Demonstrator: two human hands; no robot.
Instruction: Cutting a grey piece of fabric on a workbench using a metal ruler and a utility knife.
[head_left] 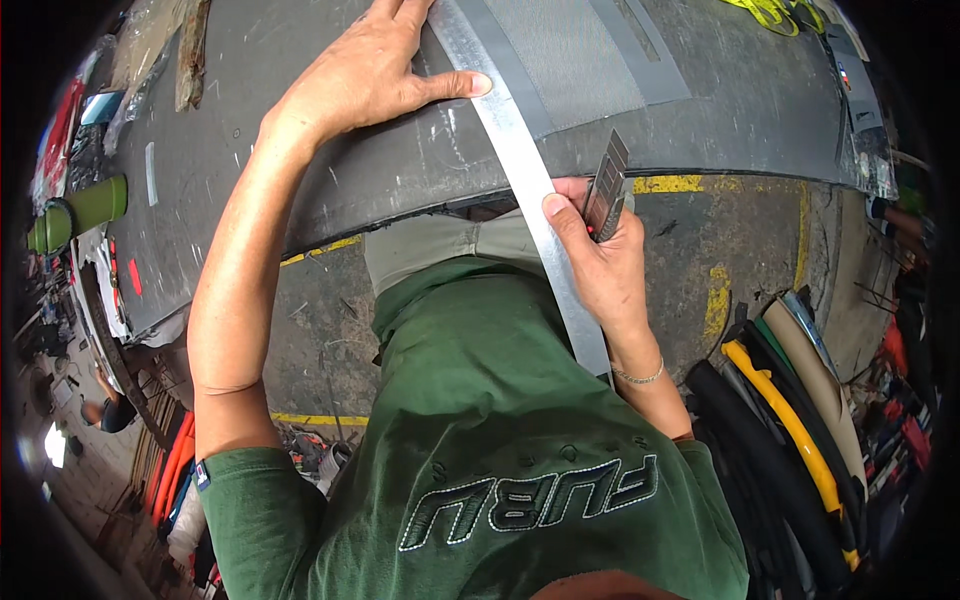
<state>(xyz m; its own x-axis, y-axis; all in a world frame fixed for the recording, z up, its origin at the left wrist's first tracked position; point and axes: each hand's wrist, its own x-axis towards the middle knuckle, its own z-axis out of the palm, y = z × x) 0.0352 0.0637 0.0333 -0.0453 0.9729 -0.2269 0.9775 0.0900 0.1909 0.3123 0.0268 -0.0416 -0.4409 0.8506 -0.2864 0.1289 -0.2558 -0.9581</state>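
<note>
A long metal straightedge (pixel 515 145) runs from the far table edge toward my body, its near end hanging past the table by my shirt. My left hand (pixel 365 75) lies flat with its thumb stretched onto the straightedge; its fingertips are cut off at the top of the view. With my right hand (pixel 603 262) I hold a snap-off utility knife (pixel 607 188), blade pointing up and away. The right thumb also presses on the straightedge. Right of the straightedge lies a grey sheet (pixel 575 65) with a textured middle band and smooth borders.
The dark worktable (pixel 340 190) has a curved-looking near edge. A green roll (pixel 85 212) sits at its left, a wooden strip (pixel 192 55) at the far left, and yellow-green cord (pixel 770 12) at the far right. Several material rolls (pixel 790 420) stand at the lower right.
</note>
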